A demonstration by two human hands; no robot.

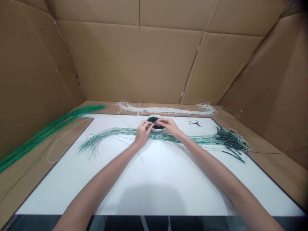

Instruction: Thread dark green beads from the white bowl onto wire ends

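Both my hands meet over a small white bowl [157, 130] filled with dark green beads [152, 120] at the far middle of a white board [154, 179]. My left hand [143, 132] pinches a thin wire whose loose end trails toward me. My right hand [169, 124] pinches something tiny at the wire's tip, right above the bowl; what it is I cannot tell. Under my wrists lies a long bundle of green and white wires [115, 134] stretching across the board, its right end [231, 141] thick with dark beads.
A bundle of plain white wires [166, 110] lies behind the bowl. Bright green strands [45, 131] run along the left cardboard floor. A few loose beads [196, 123] sit right of the bowl. Cardboard walls enclose the board on three sides.
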